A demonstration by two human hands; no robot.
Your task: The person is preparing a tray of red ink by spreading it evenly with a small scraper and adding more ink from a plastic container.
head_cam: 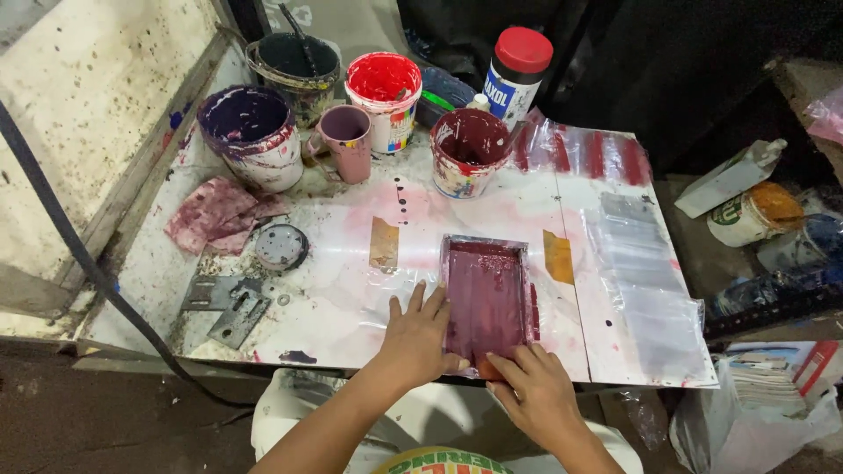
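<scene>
Left hand [420, 338] flat on the counter [351, 263] near its front edge, fingers [413, 307] spread and extended, palm down beside the left side of the maroon-stained rectangular frame [488, 298], thumb reaching toward its front left corner. Gripping nothing, only pressing. Right hand [537, 391] at the front edge, fingers [514, 360] bent and resting on the front end of the frame, loosely open, no closed grip to be seen; whether pinching the edge underneath, cannot tell.

Frame lying flat near the middle of the front edge, its long side pointing toward the back, on a clear plastic sheet [650, 290] smeared pink. Two brownish strips of tape [384, 243] on the sheet, one just left and one just right of the frame's far end.

Along the back edge: purple-stained bucket [255, 136] toward the back left corner, dark bucket [294, 70] behind it, mauve mug [345, 140], red paint tub [385, 96], maroon-stained cup [468, 151] directly behind the frame but well apart, red-capped bottle [515, 75]. Stained rag [215, 215] by the left edge, round metal lid [281, 246] just beside it, metal bracket [230, 303] near the front left corner.
</scene>
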